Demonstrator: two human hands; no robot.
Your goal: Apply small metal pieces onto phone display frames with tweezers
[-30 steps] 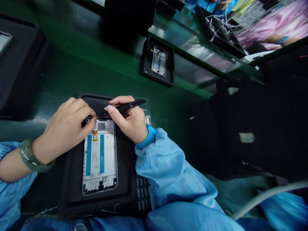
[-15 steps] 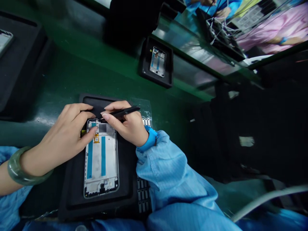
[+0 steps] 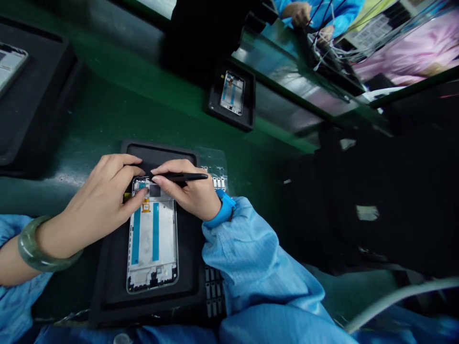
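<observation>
Wide green conveyor surface is filling most of the view, w/ a big black foam tray sitting at 10 o'clock, partly cut off by the edge. Nearest tray, a black rectangular foam tray, is lying at centre-low, approx 6-7 o'clock. A smaller black tray carrying another phone part is sitting further off at 12 o'clock. The light-blue smock sleeve is coming in from 5 o'clock. The white phone mid-frame w/ silver rim and two blue strips is lying flat in the near tray's recess, long axis running 12 to 6. The left hand is reaching in from 8 o'clock, fingers bent and close together, thumb tip pressing on the frame's top-left corner and index finger curling over its top edge. The right hand is coming from 4 o'clock, thumb and index finger clamped on a slim black pointed tool, tip pointing toward 9 o'clock at the frame's top edge, just beside the left thumb. A pale-green jade bangle is circling the left wrist. A clear film strip w/ small parts is lying at the near tray's 2 o'clock corner. A tiny orange flex tag is showing on the frame, just below the left thumb.
</observation>
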